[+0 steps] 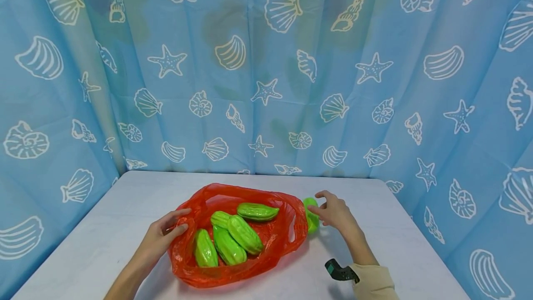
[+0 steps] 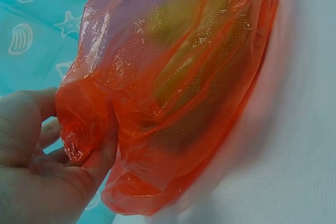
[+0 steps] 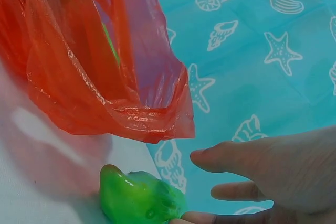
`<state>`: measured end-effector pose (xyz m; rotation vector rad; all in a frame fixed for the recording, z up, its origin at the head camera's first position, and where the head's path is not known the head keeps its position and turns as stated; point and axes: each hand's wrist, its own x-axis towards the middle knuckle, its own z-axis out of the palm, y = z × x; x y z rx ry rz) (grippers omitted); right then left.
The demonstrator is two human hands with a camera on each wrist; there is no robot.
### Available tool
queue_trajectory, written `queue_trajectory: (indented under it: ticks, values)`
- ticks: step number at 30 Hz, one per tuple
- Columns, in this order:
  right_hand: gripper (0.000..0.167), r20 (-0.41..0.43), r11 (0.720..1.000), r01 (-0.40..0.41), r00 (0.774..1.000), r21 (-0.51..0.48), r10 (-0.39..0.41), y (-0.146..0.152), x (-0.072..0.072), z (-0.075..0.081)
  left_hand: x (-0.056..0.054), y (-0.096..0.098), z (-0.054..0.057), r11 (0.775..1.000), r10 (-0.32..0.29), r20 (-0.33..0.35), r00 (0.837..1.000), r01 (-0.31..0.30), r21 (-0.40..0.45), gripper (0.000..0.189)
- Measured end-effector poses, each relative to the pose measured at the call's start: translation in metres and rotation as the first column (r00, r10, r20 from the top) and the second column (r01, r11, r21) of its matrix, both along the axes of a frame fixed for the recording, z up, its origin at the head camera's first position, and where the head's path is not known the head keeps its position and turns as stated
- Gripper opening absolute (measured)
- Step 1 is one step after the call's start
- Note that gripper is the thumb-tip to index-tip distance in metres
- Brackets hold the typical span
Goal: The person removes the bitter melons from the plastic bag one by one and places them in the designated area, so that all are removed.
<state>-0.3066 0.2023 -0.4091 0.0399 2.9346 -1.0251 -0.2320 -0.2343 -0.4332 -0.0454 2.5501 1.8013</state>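
A red plastic bag (image 1: 266, 263) lies on the table, its mouth wide and facing up. Several glossy green ridged gourds (image 1: 244, 234), like bitter melons, rest inside it. My left hand (image 1: 164, 233) grips the bag's left edge; in the left wrist view, bunched red film sits between thumb and fingers. Outside the bag, just beyond its right edge, is another green gourd (image 3: 137, 196), partly hidden by my right hand in the head view. Over that gourd my right hand (image 1: 333, 211) has its thumb and fingers spread apart, one fingertip right at the gourd's side in the right wrist view.
A white table (image 1: 145, 193) carries everything. Blue curtains (image 1: 266, 128) with white shells and starfish hang behind it and on both sides. A black device (image 1: 341, 271) is strapped at the right wrist, beside a beige sleeve (image 1: 374, 281).
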Motion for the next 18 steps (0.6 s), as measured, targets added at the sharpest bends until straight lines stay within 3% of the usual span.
queue_trajectory:
  ticks: [8, 18]
  values:
    - [0.057, -0.052, 1.0, -0.015, 0.999, 0.019, 0.016, -0.006, 0.007, 0.012, 0.0, -0.001, 0.001, 1.0, 0.007, -0.009, 1.0, -0.007, -0.021, 0.052]
    - [0.053, -0.138, 0.997, -0.057, 0.988, 0.044, 0.063, -0.028, 0.026, 0.033, 0.0, -0.001, 0.001, 1.0, 0.006, -0.001, 1.0, -0.006, -0.007, 0.052]
